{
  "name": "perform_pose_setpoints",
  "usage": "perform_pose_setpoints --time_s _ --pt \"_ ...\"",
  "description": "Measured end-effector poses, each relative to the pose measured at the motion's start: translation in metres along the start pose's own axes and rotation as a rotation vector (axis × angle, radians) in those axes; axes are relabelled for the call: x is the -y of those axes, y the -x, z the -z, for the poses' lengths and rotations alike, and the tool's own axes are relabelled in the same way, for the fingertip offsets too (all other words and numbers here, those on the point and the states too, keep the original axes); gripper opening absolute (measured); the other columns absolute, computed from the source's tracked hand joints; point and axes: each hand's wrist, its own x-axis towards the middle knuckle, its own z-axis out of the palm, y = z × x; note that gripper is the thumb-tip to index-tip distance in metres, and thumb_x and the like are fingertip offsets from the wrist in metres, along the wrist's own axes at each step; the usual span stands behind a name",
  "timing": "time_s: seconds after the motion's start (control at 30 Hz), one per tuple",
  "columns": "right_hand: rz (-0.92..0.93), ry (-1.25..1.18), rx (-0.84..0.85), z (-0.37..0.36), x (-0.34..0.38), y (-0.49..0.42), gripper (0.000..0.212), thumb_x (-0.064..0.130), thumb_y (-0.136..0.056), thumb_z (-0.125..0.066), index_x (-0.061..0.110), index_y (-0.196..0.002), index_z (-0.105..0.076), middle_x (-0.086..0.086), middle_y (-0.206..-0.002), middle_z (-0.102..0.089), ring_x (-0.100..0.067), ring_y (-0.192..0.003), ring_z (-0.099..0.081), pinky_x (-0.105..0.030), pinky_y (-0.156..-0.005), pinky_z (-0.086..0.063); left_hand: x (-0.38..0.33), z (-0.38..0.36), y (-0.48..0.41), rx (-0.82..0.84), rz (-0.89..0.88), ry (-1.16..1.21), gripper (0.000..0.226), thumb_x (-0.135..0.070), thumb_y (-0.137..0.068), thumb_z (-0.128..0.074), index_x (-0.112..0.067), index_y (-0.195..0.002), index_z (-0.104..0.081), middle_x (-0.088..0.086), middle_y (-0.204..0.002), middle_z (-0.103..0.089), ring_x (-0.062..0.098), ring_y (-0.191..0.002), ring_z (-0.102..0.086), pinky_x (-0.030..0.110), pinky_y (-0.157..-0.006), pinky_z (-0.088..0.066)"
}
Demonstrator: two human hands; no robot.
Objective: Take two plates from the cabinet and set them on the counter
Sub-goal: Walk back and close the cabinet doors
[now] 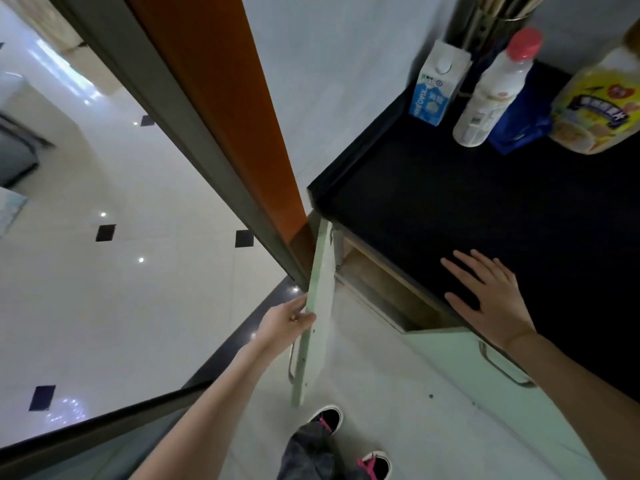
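Dark trousers, black pink-laced shoes

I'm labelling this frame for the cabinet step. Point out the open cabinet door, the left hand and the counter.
open cabinet door (320, 299), head view, on its pale green edge.
left hand (285, 323), head view, back of the hand gripping the door.
counter (450, 188), head view, bare black top.

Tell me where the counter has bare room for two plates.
The black countertop is bare between its front edge, near the flat right hand, and the back. The back right corner is crowded: blue-white carton, red-capped white bottle, yellow-labelled jar.
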Motion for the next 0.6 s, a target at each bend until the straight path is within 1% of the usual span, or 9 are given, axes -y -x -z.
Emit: perform_pose_setpoints --time_s 0.07,0.13,0.27,0.33,0.37,0.43,0.47,0.5,0.6 --pt "0.003 0.001 -0.005 0.000 0.000 0.001 0.058 0.058 -0.094 -0.035 0.041 -0.150 -0.032 0.012 -0.157 -0.035 -0.013 -0.150 -0.020 -0.042 -0.122 -0.015 -0.020 -0.028 0.000 0.024 -0.031 0.131 0.051 -0.033 -0.086 -0.062 -0.033 -0.136 -0.054 -0.026 -0.076 -0.071 -0.019 -0.072 -0.062 0.001 -0.058 -0.041" --pt "0.009 0.001 -0.018 0.000 0.000 0.001 0.058 0.056 -0.094 -0.038 0.039 -0.149 -0.034 0.011 -0.156 -0.036 -0.013 -0.150 -0.022 -0.042 -0.122 -0.015 -0.039 -0.059 0.000 0.007 -0.051 0.284 0.052 -0.024 -0.086 -0.064 -0.026 -0.137 -0.053 -0.020 -0.072 -0.073 -0.019 -0.071 -0.063 -0.002 -0.057 -0.041" --pt "0.006 -0.011 -0.017 0.001 0.000 0.000 0.058 0.056 -0.094 -0.040 0.040 -0.149 -0.034 0.012 -0.157 -0.035 -0.012 -0.150 -0.020 -0.041 -0.123 -0.014 -0.078 -0.104 -0.004 -0.106 0.049 0.451 0.063 -0.037 -0.085 -0.065 -0.034 -0.143 -0.043 -0.010 -0.093 -0.078 -0.017 -0.071 -0.061 -0.004 -0.058 -0.040" --pt "0.006 -0.008 -0.012 0.000 0.000 0.000 0.058 0.056 -0.094 -0.040 0.041 -0.149 -0.033 0.013 -0.157 -0.034 -0.011 -0.150 -0.018 -0.041 -0.123 -0.012 -0.093 -0.115 -0.013 -0.120 0.074 0.580 0.067 -0.035 -0.083 -0.069 -0.030 -0.144 -0.043 -0.008 -0.098 -0.078 -0.017 -0.072 -0.062 -0.004 -0.064 -0.042" --pt "0.009 -0.009 -0.012 -0.001 -0.001 0.000 0.057 0.056 -0.094 -0.040 0.041 -0.149 -0.033 0.014 -0.158 -0.033 -0.011 -0.151 -0.018 -0.041 -0.123 -0.012 -0.099 -0.118 -0.018 -0.114 0.090 0.651 0.068 -0.032 -0.083 -0.071 -0.024 -0.145 -0.043 -0.009 -0.095 -0.077 -0.013 -0.077 -0.065 0.001 -0.075 -0.047" --pt "0.012 -0.017 -0.017 -0.003 -0.002 0.000 0.057 0.056 -0.095 -0.041 0.042 -0.149 -0.032 0.014 -0.158 -0.033 -0.010 -0.151 -0.017 -0.041 -0.123 -0.013 -0.105 -0.124 -0.028 -0.099 0.125 0.756 0.071 -0.025 -0.081 -0.073 -0.016 -0.145 -0.043 -0.015 -0.078 -0.076 0.004 -0.092 -0.070 0.027 -0.099 -0.051" --pt "0.010 -0.021 -0.019 -0.004 -0.003 -0.001 0.057 0.055 -0.095 -0.041 0.042 -0.149 -0.032 0.015 -0.158 -0.032 -0.010 -0.151 -0.017 -0.041 -0.123 -0.013 -0.107 -0.127 -0.031 -0.092 0.131 0.789 0.071 -0.024 -0.081 -0.073 -0.014 -0.145 -0.042 -0.016 -0.073 -0.076 0.009 -0.095 -0.070 0.036 -0.103 -0.049" --pt "0.009 -0.023 -0.020 -0.004 -0.003 -0.001 0.057 0.055 -0.095 -0.041 0.043 -0.149 -0.032 0.015 -0.158 -0.032 -0.009 -0.151 -0.016 -0.041 -0.123 -0.012 -0.108 -0.129 -0.033 -0.085 0.134 0.821 0.071 -0.023 -0.082 -0.073 -0.014 -0.145 -0.042 -0.016 -0.074 -0.077 0.010 -0.096 -0.070 0.039 -0.104 -0.049" --pt "0.013 -0.025 -0.025 -0.006 -0.004 0.000 0.057 0.056 -0.095 -0.041 0.043 -0.150 -0.031 0.016 -0.158 -0.032 -0.009 -0.151 -0.015 -0.040 -0.123 -0.012 -0.107 -0.133 -0.035 -0.084 0.144 0.888 0.069 -0.022 -0.081 -0.072 -0.016 -0.144 -0.044 -0.007 -0.089 -0.078 0.014 -0.102 -0.070 0.041 -0.105 -0.048"
